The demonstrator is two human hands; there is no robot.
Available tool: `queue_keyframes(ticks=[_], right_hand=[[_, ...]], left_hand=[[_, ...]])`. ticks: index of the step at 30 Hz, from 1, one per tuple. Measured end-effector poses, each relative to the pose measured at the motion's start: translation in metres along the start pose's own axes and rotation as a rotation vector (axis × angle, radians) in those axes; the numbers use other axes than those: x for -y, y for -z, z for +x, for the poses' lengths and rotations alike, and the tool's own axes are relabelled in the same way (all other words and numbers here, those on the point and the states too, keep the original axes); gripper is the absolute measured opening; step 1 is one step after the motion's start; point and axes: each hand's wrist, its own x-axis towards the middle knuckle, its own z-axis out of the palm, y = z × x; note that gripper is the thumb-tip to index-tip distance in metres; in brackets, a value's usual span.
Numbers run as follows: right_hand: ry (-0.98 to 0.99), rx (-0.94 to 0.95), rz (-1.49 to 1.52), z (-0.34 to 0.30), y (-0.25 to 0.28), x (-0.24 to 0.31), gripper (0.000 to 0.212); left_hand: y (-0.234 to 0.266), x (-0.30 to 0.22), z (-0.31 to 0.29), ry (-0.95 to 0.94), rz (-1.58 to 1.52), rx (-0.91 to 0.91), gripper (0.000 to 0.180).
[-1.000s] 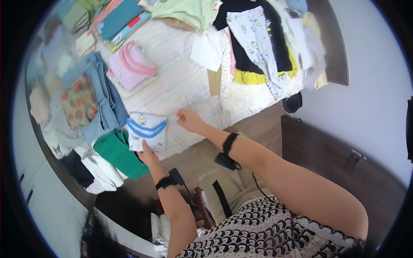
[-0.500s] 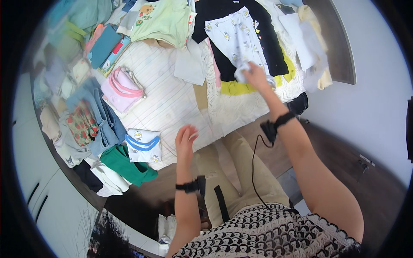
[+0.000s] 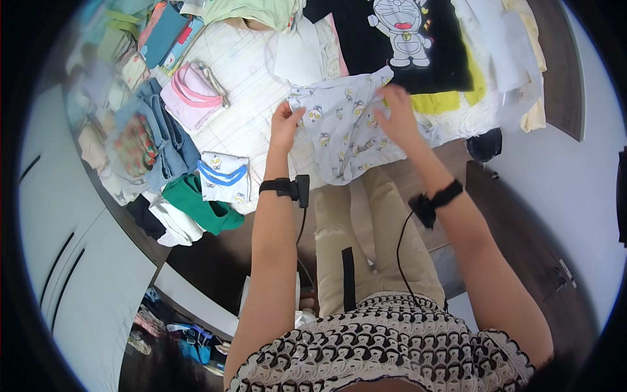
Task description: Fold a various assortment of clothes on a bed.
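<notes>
White pajama pants [image 3: 343, 130] with a small yellow-and-grey cartoon print are spread at the front edge of the bed, their lower part hanging over it. My left hand [image 3: 285, 127] is closed on their upper left corner, thumb and fingers pinching the cloth. At the upper right side of the pants, my right hand [image 3: 400, 121] lies with thumb and fingers apart, touching the fabric. A black T-shirt [image 3: 444, 72] with a big cartoon figure lies flat just beyond, on top of a yellow garment [image 3: 444, 103].
Left on the bed are a folded pink garment [image 3: 189, 98], a folded white printed top with blue trim [image 3: 225, 186], a green garment [image 3: 199, 202] and jeans [image 3: 173, 130]. A light green shirt [image 3: 251, 12] lies at the back. White cabinets [image 3: 98, 274] stand left.
The pajama pants have come off the black T-shirt toward me, uncovering its cartoon figure. My left hand has moved up and taken their left corner; my right fingers have spread.
</notes>
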Motion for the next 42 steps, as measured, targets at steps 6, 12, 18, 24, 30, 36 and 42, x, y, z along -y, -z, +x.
queue_keyframes(ticks=[6,12,18,24,30,36,42], right_hand=[[-0.290,0.329,-0.034,0.059,-0.007,-0.039,0.034],[-0.162,0.409,0.299,0.060,0.051,0.008,0.031],[-0.024,0.545,0.326,0.054,0.098,0.052,0.031],[0.088,0.766,0.234,0.057,0.126,0.086,0.023],[0.237,0.976,-0.016,0.056,0.151,0.126,0.018],[0.408,0.659,0.004,0.066,0.184,0.169,0.019],[0.489,0.441,0.483,0.063,0.205,0.230,0.025]], left_hand=[[-0.030,-0.035,0.018,-0.286,-0.058,-0.071,0.053],[0.001,-0.080,-0.027,-0.519,0.460,0.127,0.035],[0.010,-0.124,-0.106,-0.453,0.591,0.151,0.032],[0.030,-0.137,-0.150,-0.526,0.745,0.208,0.031],[0.050,-0.149,-0.198,-0.577,0.847,0.251,0.019],[0.083,-0.163,-0.254,-0.684,0.743,0.289,0.024],[0.109,-0.169,-0.289,-0.995,0.370,0.181,0.023]])
